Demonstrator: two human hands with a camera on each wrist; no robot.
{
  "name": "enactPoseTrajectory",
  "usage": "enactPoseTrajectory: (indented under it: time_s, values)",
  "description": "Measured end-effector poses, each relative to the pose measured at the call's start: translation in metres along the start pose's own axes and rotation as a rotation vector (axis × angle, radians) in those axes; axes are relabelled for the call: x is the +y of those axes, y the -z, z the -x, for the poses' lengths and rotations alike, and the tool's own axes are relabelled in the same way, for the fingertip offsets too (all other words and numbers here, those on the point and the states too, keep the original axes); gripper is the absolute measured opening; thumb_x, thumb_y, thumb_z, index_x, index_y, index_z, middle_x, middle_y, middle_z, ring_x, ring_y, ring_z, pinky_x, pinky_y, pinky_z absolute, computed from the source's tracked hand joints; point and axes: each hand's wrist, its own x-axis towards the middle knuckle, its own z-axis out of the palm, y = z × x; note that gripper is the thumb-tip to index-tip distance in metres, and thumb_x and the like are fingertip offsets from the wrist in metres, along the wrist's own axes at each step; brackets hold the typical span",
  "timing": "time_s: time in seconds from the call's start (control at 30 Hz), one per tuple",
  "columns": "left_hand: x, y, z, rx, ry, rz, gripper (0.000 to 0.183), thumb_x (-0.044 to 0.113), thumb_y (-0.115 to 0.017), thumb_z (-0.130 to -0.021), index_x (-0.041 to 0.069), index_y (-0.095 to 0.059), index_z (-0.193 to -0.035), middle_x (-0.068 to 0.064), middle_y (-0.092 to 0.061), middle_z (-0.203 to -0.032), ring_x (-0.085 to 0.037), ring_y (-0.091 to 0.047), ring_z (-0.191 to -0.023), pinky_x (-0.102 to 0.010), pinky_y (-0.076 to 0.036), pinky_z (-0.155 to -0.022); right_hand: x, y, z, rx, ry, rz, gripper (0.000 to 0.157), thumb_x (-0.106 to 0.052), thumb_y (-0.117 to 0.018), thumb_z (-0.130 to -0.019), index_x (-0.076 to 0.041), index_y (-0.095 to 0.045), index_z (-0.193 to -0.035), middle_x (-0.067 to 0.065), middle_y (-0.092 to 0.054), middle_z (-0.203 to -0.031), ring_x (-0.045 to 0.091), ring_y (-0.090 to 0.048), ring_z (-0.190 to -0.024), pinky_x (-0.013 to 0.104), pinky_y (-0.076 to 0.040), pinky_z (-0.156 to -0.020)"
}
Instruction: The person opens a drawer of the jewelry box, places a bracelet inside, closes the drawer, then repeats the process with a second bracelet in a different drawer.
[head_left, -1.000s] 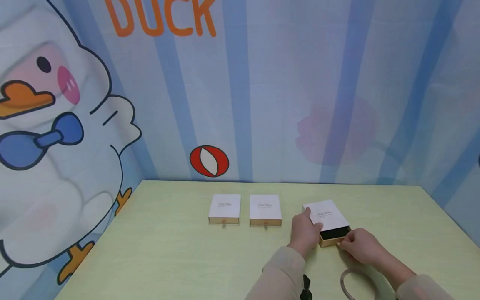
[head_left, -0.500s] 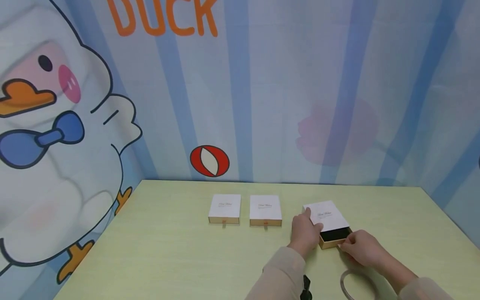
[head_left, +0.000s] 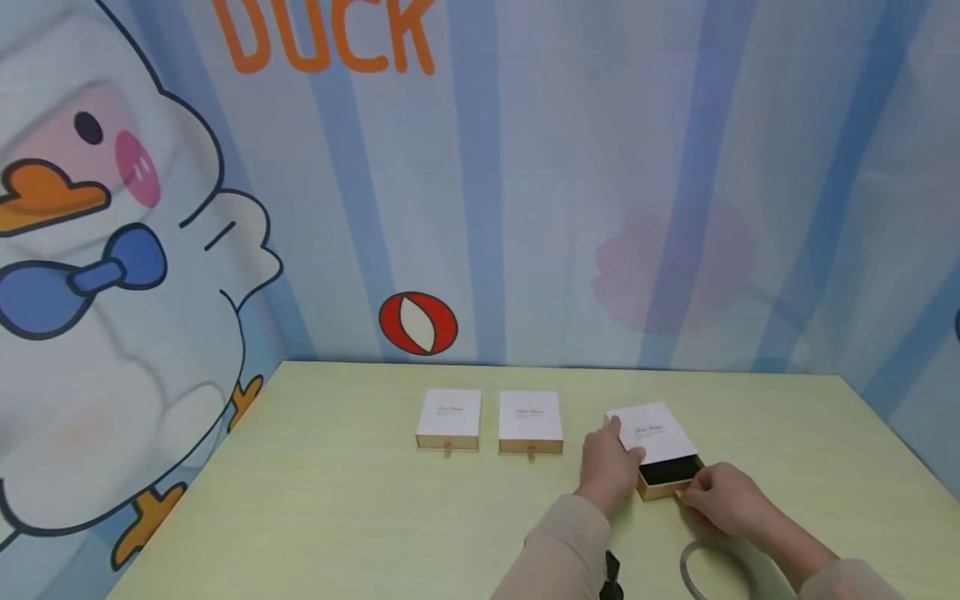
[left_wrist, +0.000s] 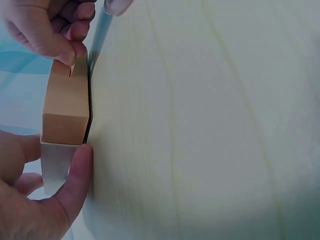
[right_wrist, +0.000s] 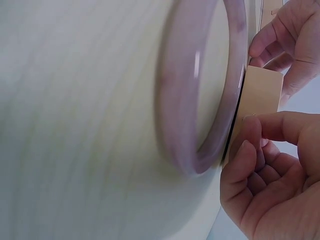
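A drawer-style gift box with a white sleeve point(head_left: 648, 432) lies at an angle on the right part of the table. Its gold drawer point(head_left: 660, 490) is partly slid out toward me, showing a black inside. My left hand point(head_left: 609, 468) grips the sleeve, with thumb and fingers on opposite sides in the left wrist view. Thumb and finger of my right hand point(head_left: 723, 497) pinch the small pull tab at the drawer's front. The tab itself is mostly hidden by the fingertips. A pale purple bangle point(right_wrist: 180, 100) lies on the table close to my right wrist.
Two matching boxes stand closed farther left, a left one point(head_left: 450, 411) and a middle one point(head_left: 530, 414), their ribbon tabs facing me. A small black object point(head_left: 612, 577) shows beside my left sleeve. The light table point(head_left: 337, 500) ends at a printed cloth backdrop point(head_left: 540, 167).
The drawer has slid slightly farther out of the sleeve toward me, and my right hand has moved a little nearer with it. My left hand stays on the sleeve.
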Motion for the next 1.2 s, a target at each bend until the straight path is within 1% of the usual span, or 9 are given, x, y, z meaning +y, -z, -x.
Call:
enactPoseTrajectory:
  time_s: [0.27, 0.4, 0.6, 1.2]
  values:
    - [-0.0010, -0.0053, 0.0002, -0.011, 0.015, 0.024, 0.057, 0.020, -0.068, -0.086, 0.008, -0.048, -0.138, -0.017, -0.050, -0.137, -0.027, -0.044, -0.130, -0.038, -0.039, -0.107, 0.0034, 0.0015, 0.0018, 0.001, 0.000, 0.024, 0.026, -0.014, -0.059, -0.087, -0.007, -0.058, -0.062, -0.002, -0.048, -0.051, 0.010, -0.043, -0.047, 0.022, -0.034, -0.044]
    - [-0.0004, -0.0066, 0.0002, -0.003, 0.006, 0.012, 0.057, 0.020, -0.069, -0.086, 0.008, -0.049, -0.138, -0.016, -0.051, -0.137, -0.027, -0.044, -0.130, -0.037, -0.039, -0.106, 0.0039, 0.0017, 0.0030, 0.009, 0.006, 0.024, 0.025, -0.013, -0.059, -0.087, -0.006, -0.058, -0.062, -0.002, -0.047, -0.050, 0.009, -0.042, -0.046, 0.022, -0.033, -0.043]
    - [-0.0007, -0.0052, -0.0005, 0.014, -0.019, -0.007, 0.056, 0.019, -0.069, -0.085, 0.005, -0.050, -0.137, -0.017, -0.053, -0.135, -0.028, -0.046, -0.128, -0.037, -0.039, -0.106, 0.0034, 0.0019, 0.0033, 0.003, 0.017, 0.014, 0.026, -0.013, -0.060, -0.086, -0.006, -0.058, -0.062, -0.002, -0.047, -0.050, 0.009, -0.042, -0.046, 0.021, -0.033, -0.043]
    - [-0.0010, 0.0009, -0.0015, -0.006, -0.015, -0.004, 0.056, 0.019, -0.066, -0.088, 0.005, -0.047, -0.138, -0.016, -0.050, -0.139, -0.029, -0.043, -0.131, -0.038, -0.038, -0.107, 0.0041, 0.0002, 0.0035, -0.001, 0.035, 0.003, 0.026, -0.014, -0.060, -0.087, -0.006, -0.058, -0.062, -0.003, -0.046, -0.050, 0.010, -0.042, -0.046, 0.022, -0.034, -0.043]
